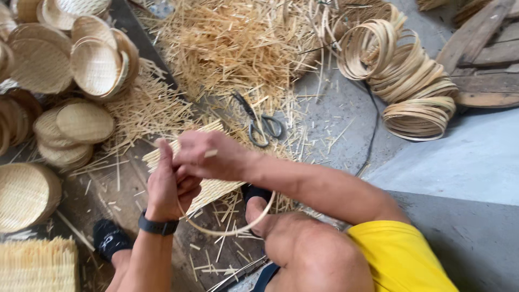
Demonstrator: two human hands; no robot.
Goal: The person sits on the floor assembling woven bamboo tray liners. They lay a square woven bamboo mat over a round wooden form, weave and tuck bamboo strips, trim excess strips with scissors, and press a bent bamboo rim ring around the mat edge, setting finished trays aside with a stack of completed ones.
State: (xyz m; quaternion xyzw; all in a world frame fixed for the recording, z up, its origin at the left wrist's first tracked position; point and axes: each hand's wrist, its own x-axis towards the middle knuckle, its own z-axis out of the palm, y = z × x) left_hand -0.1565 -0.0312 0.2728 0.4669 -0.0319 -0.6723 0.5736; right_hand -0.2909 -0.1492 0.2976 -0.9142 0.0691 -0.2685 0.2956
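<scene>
Hands meet at the middle of the wooden floor boards — the left hand (168,186), a dark band on its wrist, is curled shut around a thin bamboo hoop (230,230), thumb pointing up, and the right hand (208,156) reaches across from the other side, fingers closed down over the same grip point and pressed against the left. The hoop curves down from the hands in a loose arc, passing in front of a bare foot in a dark sandal (254,193). Directly beneath the hands lies a flat woven bamboo mat (213,186), tilted, one corner showing past the left thumb. A pair of scissors (259,123) rests on the concrete just beyond the hands, blades closed, among scattered bamboo trimmings (232,43) that pile up toward the far edge of the floor. Stacks of finished woven trays (92,65) crowd the far-left corner and left edge — some flat, some leaning. A coil of bamboo rings (403,75) sits well apart, toward the far-right corner, beside weathered planks (481,48).
</scene>
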